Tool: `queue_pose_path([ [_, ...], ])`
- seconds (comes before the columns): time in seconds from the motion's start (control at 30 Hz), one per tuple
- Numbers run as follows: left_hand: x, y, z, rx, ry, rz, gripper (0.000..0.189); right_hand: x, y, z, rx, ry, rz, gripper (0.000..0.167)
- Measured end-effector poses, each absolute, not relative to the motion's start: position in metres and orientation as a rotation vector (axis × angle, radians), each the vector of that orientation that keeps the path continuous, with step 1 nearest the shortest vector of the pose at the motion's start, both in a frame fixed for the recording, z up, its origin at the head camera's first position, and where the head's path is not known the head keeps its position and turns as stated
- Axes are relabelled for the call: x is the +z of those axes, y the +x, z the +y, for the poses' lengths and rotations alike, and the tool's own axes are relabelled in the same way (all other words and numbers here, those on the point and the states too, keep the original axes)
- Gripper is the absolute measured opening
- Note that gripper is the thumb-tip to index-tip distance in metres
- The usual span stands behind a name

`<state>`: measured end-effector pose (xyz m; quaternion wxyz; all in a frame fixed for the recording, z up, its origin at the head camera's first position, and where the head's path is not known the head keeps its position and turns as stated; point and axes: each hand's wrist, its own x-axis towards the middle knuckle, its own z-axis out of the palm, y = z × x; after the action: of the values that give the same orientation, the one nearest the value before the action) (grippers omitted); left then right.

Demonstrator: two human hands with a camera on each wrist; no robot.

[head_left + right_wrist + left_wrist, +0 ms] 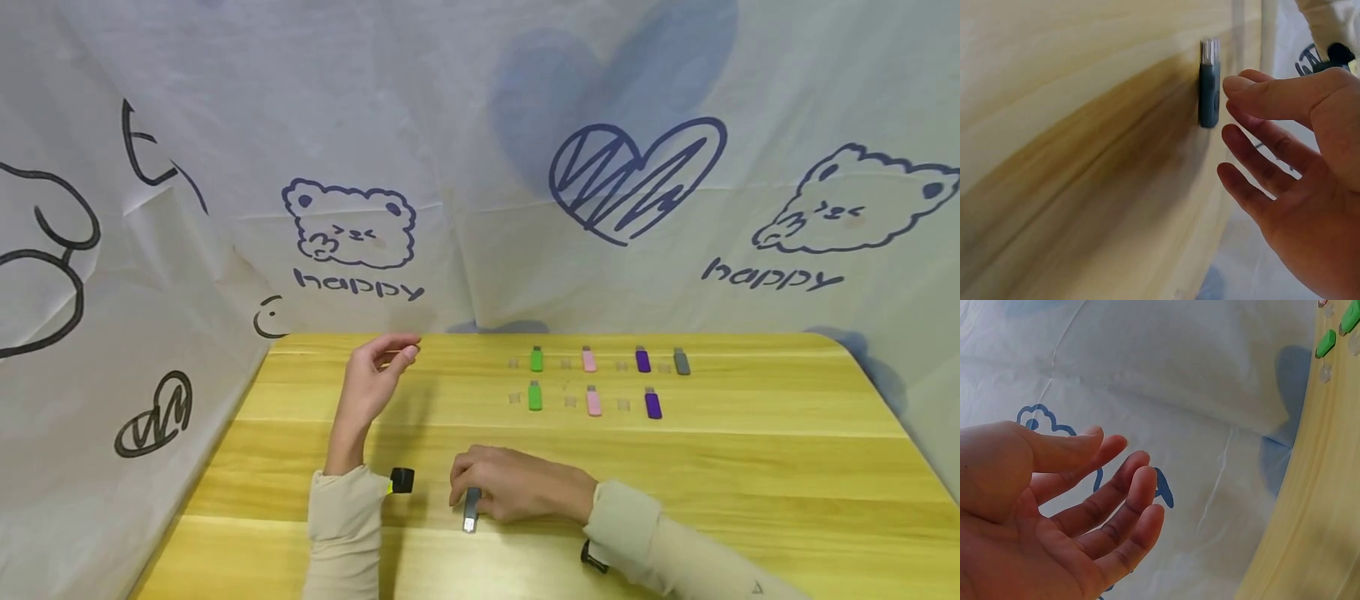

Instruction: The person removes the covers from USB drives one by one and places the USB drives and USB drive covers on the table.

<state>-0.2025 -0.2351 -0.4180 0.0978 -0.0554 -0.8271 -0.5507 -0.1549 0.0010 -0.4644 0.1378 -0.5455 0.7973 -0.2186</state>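
Note:
A grey USB stick [471, 507] lies on the yellow wooden table, its metal plug toward the near edge. My right hand [516, 485] hovers over it. In the right wrist view, the thumb and fingers stand apart beside the grey stick [1209, 94], with a small gap and nothing gripped. Raised near the table's back left is my left hand [372, 379], holding nothing. Its fingers are loosely bent in the left wrist view, in front of the white cloth.
Toward the back right lie two rows of USB sticks: green [535, 396], pink [594, 401], purple [653, 403], and one grey [681, 362] in the far row. Small clear squares [570, 402] sit beside them. A printed white cloth [480, 167] hangs behind the table.

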Motion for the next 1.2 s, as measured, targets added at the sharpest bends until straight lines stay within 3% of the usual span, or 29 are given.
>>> queue_pose_path([
  [0.3, -0.417, -0.203, -0.237, -1.642, -0.162, -2.442, 0.025, -0.473, -0.154, -0.009, -0.572, -1.654, 2.249, 0.022],
  [0.7, -0.418, -0.203, -0.232, -1.666, -0.204, -2.432, 0.024, -0.472, -0.151, -0.001, -0.776, -1.557, 2.25, 0.027],
  [1.0, -0.416, -0.203, -0.216, -1.677, -0.306, -2.449, 0.021, -0.437, -0.157, 0.03, -1.011, -1.365, 2.357, 0.013],
  [1.2, -0.412, -0.2, -0.198, -1.7, -0.396, -2.469, 0.02, -0.416, -0.162, 0.052, -1.22, -1.334, 2.48, 0.018],
])
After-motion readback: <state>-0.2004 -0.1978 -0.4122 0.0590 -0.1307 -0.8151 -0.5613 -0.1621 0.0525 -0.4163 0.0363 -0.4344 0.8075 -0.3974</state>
